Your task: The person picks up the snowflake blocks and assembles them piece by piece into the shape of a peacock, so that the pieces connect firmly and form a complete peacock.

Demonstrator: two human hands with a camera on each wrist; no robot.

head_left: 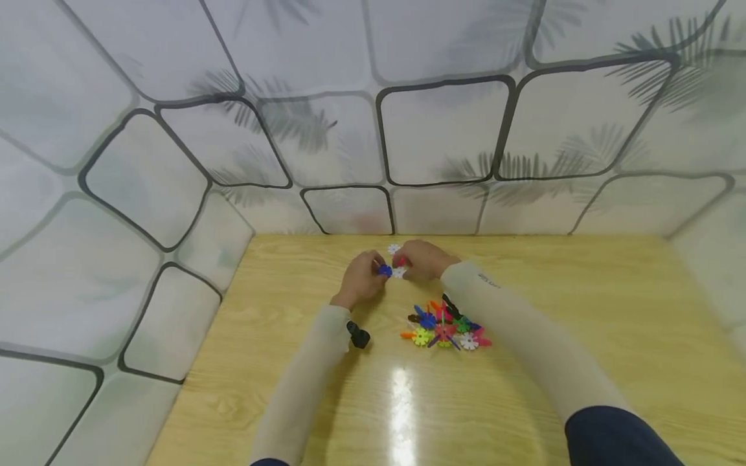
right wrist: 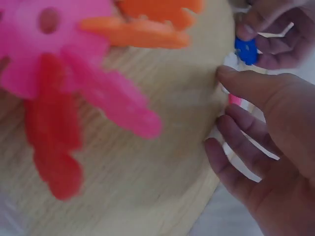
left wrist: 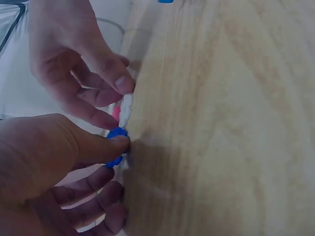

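Observation:
My left hand (head_left: 360,279) pinches a blue snowflake disc (head_left: 384,270) between thumb and fingers near the back of the table. Facing it from the right, my right hand (head_left: 425,259) pinches a white snowflake disc (head_left: 399,272), its thumb on the white edge in the right wrist view. A pink piece (left wrist: 116,112) shows beside the white disc, partly hidden by the fingers. The blue disc (right wrist: 246,50) and the white disc (right wrist: 231,61) sit edge to edge; whether their slots are joined I cannot tell. Another white disc (head_left: 393,248) lies just behind the hands.
A pile of colourful snowflake pieces (head_left: 444,327) lies on the wooden table (head_left: 233,388), nearer than the hands and below the right forearm. Close behind the hands the table meets a patterned wall (head_left: 440,210). A small black device (head_left: 358,335) is on the left wrist.

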